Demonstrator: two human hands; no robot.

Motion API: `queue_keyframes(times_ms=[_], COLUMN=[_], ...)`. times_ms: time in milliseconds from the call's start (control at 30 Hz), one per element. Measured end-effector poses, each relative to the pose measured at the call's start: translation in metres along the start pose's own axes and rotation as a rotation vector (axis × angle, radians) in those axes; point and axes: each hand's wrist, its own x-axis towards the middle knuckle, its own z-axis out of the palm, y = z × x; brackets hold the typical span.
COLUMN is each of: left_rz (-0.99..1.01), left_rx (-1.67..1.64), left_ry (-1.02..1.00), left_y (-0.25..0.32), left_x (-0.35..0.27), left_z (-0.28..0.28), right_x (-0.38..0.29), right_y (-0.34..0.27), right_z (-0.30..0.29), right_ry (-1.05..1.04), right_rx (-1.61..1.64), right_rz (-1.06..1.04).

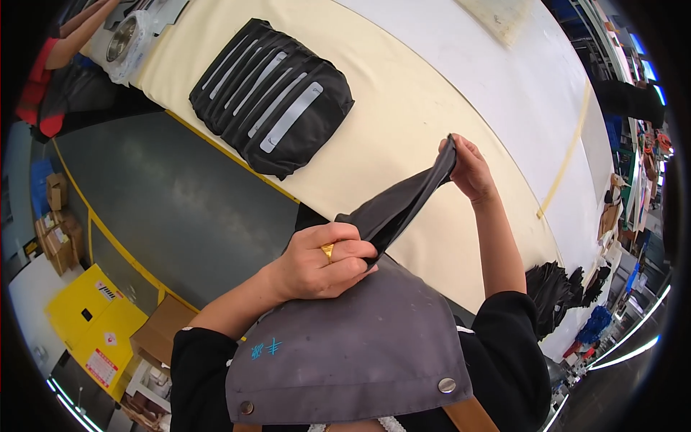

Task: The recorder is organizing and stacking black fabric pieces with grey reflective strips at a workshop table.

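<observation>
Between my two hands a black fabric piece [399, 202] is stretched above the table's near edge, its folded layers parted along one side. My left hand [329, 262], with a gold ring on it, grips the lower end close to my grey apron [351, 345]. The upper end is pinched in my right hand [468, 164], out over the cream cloth. Beyond them lies an overlapping stack of folded black fabric pieces [270, 97], several with a pale grey strip showing. The inside of the held piece is mostly hidden.
Cream cloth [410, 102] covers the near table, beside a white surface [540, 102]. Dark fabric bundles [550, 297] lie at right. A plastic-wrapped metal bowl [121, 40] stands at far left near another person's arm [81, 35]. A yellow cabinet [94, 324] and cardboard boxes [59, 237] stand left.
</observation>
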Motion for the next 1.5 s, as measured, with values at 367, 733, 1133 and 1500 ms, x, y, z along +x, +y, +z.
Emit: queue_keyframes(times_ms=[367, 733, 1133, 1500], left_rz=[-0.598, -0.847, -0.62, -0.368], left_rx=[-0.107, 0.157, 0.793, 0.878], left_ry=[-0.204, 0.547, 0.128, 0.239], left_y=[-0.026, -0.088, -0.148, -0.143], left_x=[-0.047, -0.089, -0.1, -0.099], left_z=[-0.001, -0.011, -0.006, -0.002], right_x=[0.009, 0.137, 0.175, -0.152], right_y=[0.011, 0.036, 0.075, 0.107], right_z=[0.025, 0.108, 0.122, -0.083], right_ry=[0.114, 0.229, 0.565, 1.235], right_rx=[-0.524, -0.891, -0.952, -1.258], right_rz=[-0.069, -0.404, -0.488, -0.184])
